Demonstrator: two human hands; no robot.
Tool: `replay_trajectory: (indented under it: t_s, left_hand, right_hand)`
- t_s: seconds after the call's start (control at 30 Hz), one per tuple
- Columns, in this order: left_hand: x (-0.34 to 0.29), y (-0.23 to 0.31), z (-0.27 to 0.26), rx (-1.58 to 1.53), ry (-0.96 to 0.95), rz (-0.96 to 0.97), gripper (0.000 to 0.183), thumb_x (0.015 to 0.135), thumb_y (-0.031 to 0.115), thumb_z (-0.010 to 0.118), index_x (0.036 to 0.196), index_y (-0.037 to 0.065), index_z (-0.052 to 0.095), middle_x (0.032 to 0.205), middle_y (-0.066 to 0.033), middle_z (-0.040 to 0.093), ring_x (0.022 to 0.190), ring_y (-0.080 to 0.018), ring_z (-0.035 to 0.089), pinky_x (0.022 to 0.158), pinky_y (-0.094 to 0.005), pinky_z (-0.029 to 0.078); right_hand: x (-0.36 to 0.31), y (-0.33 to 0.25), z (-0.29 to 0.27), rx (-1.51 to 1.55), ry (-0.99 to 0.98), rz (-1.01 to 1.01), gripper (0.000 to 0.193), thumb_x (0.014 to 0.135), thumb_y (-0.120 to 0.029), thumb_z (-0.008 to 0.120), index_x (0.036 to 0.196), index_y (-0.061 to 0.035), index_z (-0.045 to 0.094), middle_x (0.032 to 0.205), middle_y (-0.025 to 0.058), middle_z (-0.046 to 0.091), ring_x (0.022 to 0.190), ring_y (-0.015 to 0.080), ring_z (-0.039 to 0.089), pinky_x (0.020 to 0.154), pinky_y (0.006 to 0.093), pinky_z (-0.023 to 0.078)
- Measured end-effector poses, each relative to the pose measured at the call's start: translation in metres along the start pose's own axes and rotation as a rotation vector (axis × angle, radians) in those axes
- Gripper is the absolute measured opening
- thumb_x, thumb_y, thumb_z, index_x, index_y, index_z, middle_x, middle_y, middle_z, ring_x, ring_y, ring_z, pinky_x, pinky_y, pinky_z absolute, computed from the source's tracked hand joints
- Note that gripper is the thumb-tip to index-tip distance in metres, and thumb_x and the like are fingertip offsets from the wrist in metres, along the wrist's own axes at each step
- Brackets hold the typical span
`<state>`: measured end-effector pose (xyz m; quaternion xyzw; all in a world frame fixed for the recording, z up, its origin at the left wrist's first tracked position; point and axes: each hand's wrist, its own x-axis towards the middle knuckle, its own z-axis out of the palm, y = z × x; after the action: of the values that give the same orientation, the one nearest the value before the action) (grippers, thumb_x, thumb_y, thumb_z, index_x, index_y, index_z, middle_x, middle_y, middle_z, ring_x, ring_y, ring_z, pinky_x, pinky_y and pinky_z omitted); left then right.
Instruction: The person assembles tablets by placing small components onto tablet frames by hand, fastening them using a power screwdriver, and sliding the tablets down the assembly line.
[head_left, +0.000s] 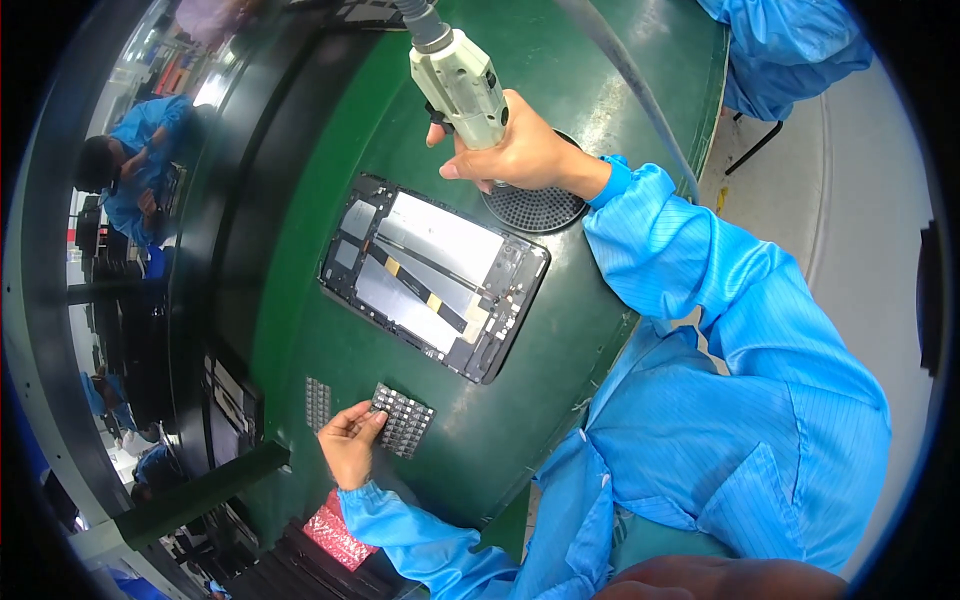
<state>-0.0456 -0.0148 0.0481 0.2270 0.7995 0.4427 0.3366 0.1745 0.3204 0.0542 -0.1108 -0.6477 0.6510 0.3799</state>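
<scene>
Head view: your right hand is wrapped round the pale handheld tool while your left hand pinches the dark gridded sheet by its edge! Between them the opened tablet lies on the green table, just beside the round black dish

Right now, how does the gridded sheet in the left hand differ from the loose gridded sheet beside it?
The held sheet is pinched by the left hand; the loose sheet lies on the green table.
The held sheet looks larger and darker than the loose sheet.
Both show small pieces in rows.
</scene>
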Motion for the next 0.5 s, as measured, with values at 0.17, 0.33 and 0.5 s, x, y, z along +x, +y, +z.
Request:
replay_trajectory:
  t_s: [0.17, 0.33, 0.5]
  left_hand:
    - [-0.002, 0.001, -0.003, 0.185, 0.034, 0.053, 0.025, 0.067, -0.007, 0.073, 0.090, -0.007, 0.064, 0.076, -0.0074, 0.064, 0.067, -0.0091, 0.058, 0.065, -0.0209, 0.048]
    - [-0.004, -0.009, 0.006, 0.359, 0.165, 0.175, 0.022, 0.066, 0.002, 0.076, 0.084, -0.006, 0.066, 0.071, -0.0085, 0.065, 0.062, -0.0090, 0.058, 0.061, -0.0225, 0.048]
    - [-0.017, -0.004, 0.023, 0.440, 0.297, 0.215, 0.014, 0.068, 0.001, 0.073, 0.078, -0.004, 0.065, 0.071, -0.0085, 0.065, 0.062, -0.0141, 0.060, 0.061, -0.0247, 0.048]
  right_hand:
    - [0.000, -0.002, 0.009, -0.015, 0.017, -0.050, 0.027, 0.073, -0.005, 0.069, 0.096, 0.0002, 0.058, 0.061, 0.0031, 0.056, 0.046, 0.0086, 0.053, 0.043, 0.0234, 0.042]
    - [-0.011, -0.025, 0.033, 0.083, 0.026, -0.095, 0.029, 0.074, -0.002, 0.068, 0.099, 0.0044, 0.056, 0.061, 0.0028, 0.057, 0.047, 0.0079, 0.053, 0.043, 0.0217, 0.041]
    - [-0.024, -0.033, 0.087, 0.183, -0.131, -0.069, 0.032, 0.073, -0.001, 0.069, 0.101, 0.0047, 0.055, 0.061, 0.0028, 0.057, 0.048, 0.0078, 0.053, 0.043, 0.0211, 0.042]
